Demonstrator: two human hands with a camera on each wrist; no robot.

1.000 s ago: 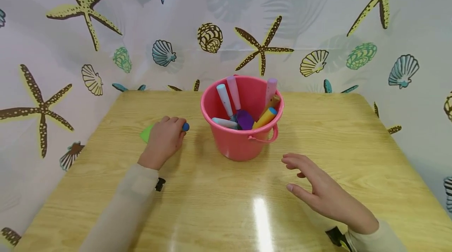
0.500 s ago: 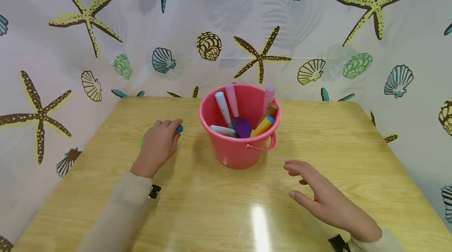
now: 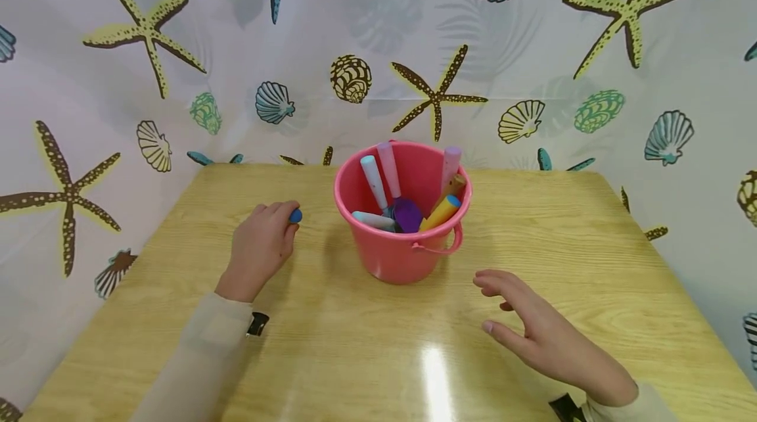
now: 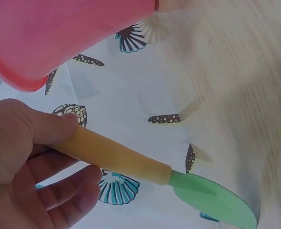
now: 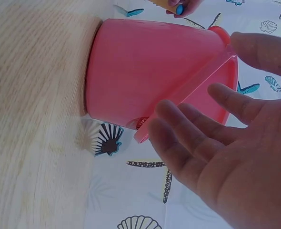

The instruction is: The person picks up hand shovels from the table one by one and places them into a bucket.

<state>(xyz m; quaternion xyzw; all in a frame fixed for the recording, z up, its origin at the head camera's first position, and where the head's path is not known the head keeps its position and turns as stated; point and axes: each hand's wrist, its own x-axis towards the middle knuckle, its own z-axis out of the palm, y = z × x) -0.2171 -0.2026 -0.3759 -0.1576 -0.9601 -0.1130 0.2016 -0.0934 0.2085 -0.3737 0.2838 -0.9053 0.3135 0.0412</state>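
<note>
My left hand (image 3: 260,244) is left of the pink bucket (image 3: 393,261), pinching a small toy shovel by its handle. The handle's blue end (image 3: 296,216) shows past the fingers in the head view, where the hand hides the rest. In the left wrist view the shovel has a yellow handle (image 4: 124,156) and a green blade (image 4: 214,198) that reaches toward the table. My right hand (image 3: 541,336) hovers right of the bucket, fingers apart and holding nothing. In the right wrist view its fingers lie before the bucket (image 5: 150,71) and its handle (image 5: 197,78).
Inside the bucket lean several handles: light blue (image 3: 374,180), pink (image 3: 388,169), lilac (image 3: 451,167), brown (image 3: 454,185) and yellow (image 3: 440,213), around a purple scoop (image 3: 407,215). It stands on a wooden table (image 3: 355,343), with a shell-patterned cloth (image 3: 307,67) behind.
My left hand has shifted slightly left with the toy shovel, and its green blade is now hidden in the head view. The head view has tilted up a little. The right hand stays about the same.
</note>
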